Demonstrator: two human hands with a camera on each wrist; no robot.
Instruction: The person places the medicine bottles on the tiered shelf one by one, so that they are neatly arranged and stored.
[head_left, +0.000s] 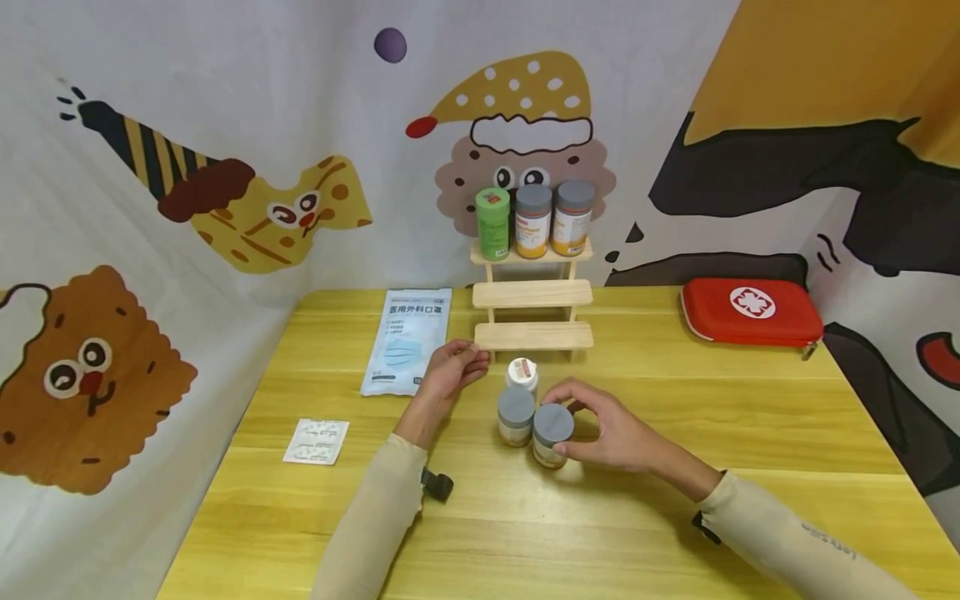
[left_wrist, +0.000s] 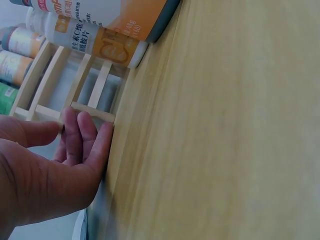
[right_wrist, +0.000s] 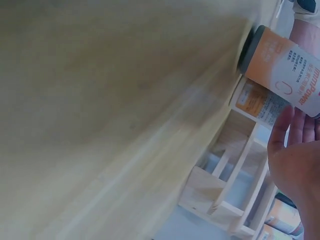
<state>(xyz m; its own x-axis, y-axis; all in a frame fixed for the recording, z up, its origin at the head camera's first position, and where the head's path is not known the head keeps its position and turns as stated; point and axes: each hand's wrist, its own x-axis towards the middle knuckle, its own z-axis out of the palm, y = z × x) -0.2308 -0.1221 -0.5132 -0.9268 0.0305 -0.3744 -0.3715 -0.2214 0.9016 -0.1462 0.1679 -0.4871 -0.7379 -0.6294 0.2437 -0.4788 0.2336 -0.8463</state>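
On a wooden table [head_left: 472, 550], a person's right hand [head_left: 611, 429] grips a grey-lidded jar [head_left: 551, 452] in front of a stepped rack [head_left: 533, 293], just beside another grey-lidded jar [head_left: 515, 431] and a white-capped bottle [head_left: 522, 372]. The left hand [head_left: 447, 373], thumb and fingertips close together, seems to pinch the rack's lower left corner, though the contact is partly hidden; three jars [head_left: 532, 233] stand on the top step.

Between rack [head_left: 533, 336] and red case [head_left: 750, 312] there's passage; three bottles [head_left: 516, 410] (clustered) obstruct the rack's front.
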